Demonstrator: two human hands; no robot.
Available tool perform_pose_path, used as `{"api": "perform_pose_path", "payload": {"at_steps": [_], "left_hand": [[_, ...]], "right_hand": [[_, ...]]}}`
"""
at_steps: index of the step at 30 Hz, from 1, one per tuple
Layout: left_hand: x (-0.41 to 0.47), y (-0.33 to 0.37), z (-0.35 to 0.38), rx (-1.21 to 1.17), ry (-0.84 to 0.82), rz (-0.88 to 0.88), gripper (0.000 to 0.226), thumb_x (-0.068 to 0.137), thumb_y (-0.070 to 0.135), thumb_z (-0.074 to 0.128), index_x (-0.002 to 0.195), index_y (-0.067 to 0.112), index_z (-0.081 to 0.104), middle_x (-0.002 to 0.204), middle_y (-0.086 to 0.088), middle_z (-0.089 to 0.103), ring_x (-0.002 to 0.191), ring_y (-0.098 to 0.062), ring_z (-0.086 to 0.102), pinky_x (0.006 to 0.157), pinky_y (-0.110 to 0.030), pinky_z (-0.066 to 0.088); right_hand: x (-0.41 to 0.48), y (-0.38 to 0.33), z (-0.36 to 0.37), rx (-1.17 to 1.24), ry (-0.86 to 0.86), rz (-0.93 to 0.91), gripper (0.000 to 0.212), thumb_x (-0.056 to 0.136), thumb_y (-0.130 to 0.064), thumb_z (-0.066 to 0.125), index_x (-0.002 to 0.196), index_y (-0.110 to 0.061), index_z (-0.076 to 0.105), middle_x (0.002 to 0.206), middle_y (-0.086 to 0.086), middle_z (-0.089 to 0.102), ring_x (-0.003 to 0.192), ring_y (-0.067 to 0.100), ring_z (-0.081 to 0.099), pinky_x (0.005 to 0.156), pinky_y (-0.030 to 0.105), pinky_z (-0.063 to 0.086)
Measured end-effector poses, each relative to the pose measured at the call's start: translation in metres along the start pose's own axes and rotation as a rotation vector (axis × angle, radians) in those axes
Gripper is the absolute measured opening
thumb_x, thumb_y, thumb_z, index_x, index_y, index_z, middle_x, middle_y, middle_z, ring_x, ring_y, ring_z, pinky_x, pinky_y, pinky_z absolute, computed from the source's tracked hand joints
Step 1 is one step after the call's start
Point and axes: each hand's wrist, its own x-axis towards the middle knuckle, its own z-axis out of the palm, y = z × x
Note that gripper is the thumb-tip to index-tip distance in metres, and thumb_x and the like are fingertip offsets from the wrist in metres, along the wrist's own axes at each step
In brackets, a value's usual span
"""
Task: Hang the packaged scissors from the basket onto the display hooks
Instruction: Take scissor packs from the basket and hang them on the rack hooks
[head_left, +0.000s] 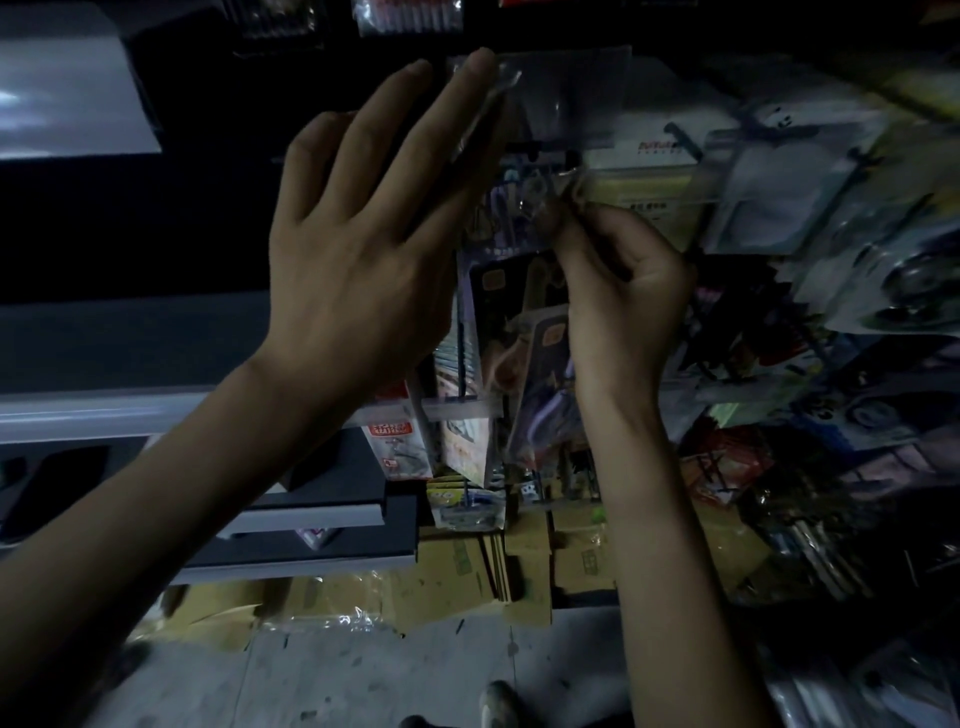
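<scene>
– Hands first: how did each stand?
– Left hand (358, 249) was open, fingers straight, its tips at a clear plastic flap (571, 88) at the far top. Right hand (618, 275) pinched the top edge of the packaged scissors (540, 332) between thumb and curled fingers.
– And where was the pack?
– It hung between both hands, below the right fingertips and just beside other carded packs (397, 441). It was flat and oblong, glossy clear plastic over printed card. Blur hid the hook.
</scene>
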Motion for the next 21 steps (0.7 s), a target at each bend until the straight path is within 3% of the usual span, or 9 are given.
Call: {"api": "perform_pose_path", "payload": {"at_steps": [21], "left_hand": [[-0.001, -0.001, -0.007, -0.038, -0.06, -0.008, 0.05, 0.11, 0.018, 0.042, 0.16, 0.018, 0.043, 0.165, -0.002, 0.041, 0.147, -0.03, 0.049, 0.105, -0.048, 0.041]], "right_hand": [[0.022, 0.003, 0.025, 0.009, 0.113, -0.039, 0.016, 0.091, -0.018, 0.078, 0.092, -0.002, 0.078, 0.082, 0.002, 0.077, 0.082, 0.007, 0.071, 0.073, 0.023, 0.054]]}}
